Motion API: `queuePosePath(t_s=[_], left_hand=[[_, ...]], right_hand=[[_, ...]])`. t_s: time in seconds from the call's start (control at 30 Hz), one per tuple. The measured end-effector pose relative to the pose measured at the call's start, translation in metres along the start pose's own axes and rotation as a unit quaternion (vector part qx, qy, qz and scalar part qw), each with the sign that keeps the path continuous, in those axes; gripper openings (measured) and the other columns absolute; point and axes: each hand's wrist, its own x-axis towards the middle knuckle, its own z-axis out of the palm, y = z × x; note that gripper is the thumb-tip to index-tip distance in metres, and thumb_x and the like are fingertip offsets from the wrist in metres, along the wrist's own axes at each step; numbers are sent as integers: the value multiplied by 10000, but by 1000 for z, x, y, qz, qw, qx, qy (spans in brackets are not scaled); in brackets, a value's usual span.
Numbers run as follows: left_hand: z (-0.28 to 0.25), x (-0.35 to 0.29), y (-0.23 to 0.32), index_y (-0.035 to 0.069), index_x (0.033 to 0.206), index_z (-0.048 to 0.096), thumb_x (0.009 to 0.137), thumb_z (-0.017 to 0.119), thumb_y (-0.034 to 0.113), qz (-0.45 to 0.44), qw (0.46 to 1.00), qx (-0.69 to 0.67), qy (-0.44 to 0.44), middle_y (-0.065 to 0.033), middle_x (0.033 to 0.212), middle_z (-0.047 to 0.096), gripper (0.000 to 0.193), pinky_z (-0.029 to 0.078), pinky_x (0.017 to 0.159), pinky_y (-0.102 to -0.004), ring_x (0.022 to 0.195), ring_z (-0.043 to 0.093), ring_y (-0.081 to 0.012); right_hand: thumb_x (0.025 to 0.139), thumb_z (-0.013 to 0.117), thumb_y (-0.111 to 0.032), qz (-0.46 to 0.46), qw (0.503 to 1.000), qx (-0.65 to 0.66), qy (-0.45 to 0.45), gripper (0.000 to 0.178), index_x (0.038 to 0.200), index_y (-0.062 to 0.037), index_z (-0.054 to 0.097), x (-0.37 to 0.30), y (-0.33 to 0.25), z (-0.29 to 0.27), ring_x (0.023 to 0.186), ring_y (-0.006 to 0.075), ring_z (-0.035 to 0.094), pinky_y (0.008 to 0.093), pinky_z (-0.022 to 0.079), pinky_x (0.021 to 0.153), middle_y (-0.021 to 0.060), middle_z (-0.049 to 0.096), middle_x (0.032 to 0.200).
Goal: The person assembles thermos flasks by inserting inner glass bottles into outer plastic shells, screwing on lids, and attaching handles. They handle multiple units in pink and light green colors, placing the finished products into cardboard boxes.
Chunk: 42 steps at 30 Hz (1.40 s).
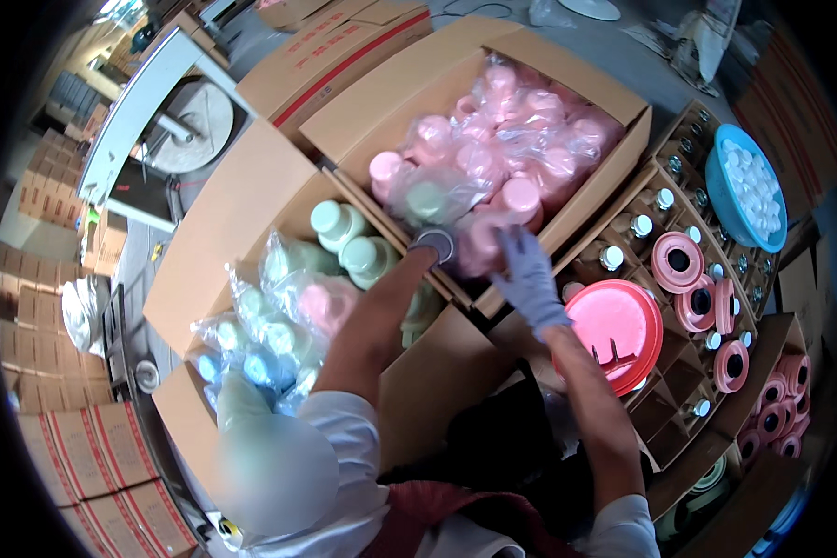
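My left hand [434, 244] reaches to the near left corner of a carton of pink bottles; its fingers are mostly hidden. Just beyond it is a pale green bottle [426, 200] in a clear plastic bag. My right hand [530, 279], in a grey-lavender glove, has its fingers spread beside a blurred pink bottle [482, 240] at the carton's near edge. Other bagged pink bottles [539, 112] fill this carton [581, 60]. To the left, another open carton [228, 219] holds pale green bottles [367, 259] and bagged green, pink and blue ones.
A divided carton [581, 249] at right holds glass bottles with silvery caps; pink ring-shaped parts [677, 262] and a red-pink basin [614, 325] lie on it. Beyond stands a blue basin [724, 191] of white caps. Stacked cartons [107, 446] line the left. A blurred pale shape [274, 460] covers the lower left.
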Motion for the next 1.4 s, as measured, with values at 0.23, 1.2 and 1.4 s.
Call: queuePosePath(t_s=[0.23,1.2,1.4], left_hand=[[-104,-196,-15,1,1020,666,831,657,134,112,862,-474,138,-99,969,676,231,536,788,-355,882,651,-203],[239,-260,-218,91,1313,553,801,621,354,-284,958,28,-23,-221,1356,511,579,380,1068,-448,1268,481,-371],[55,-311,-141,24,1229,575,880,579,237,-58,997,-6,46,-209,1138,640,409,481,918,-411,1071,618,-331]], right_hand=[[820,702,-212,35,990,139,13,715,1428,-45,366,-46,-9,-75,1272,430,409,466,360,1072,243,408,1382],[871,576,-201,-20,942,-81,-324,544,1381,-343,453,3,-168,140,1124,454,485,511,451,952,188,349,1361],[832,608,-227,-101,969,-108,-199,595,1396,-279,426,21,-160,94,1151,433,477,536,440,927,213,414,1283]])
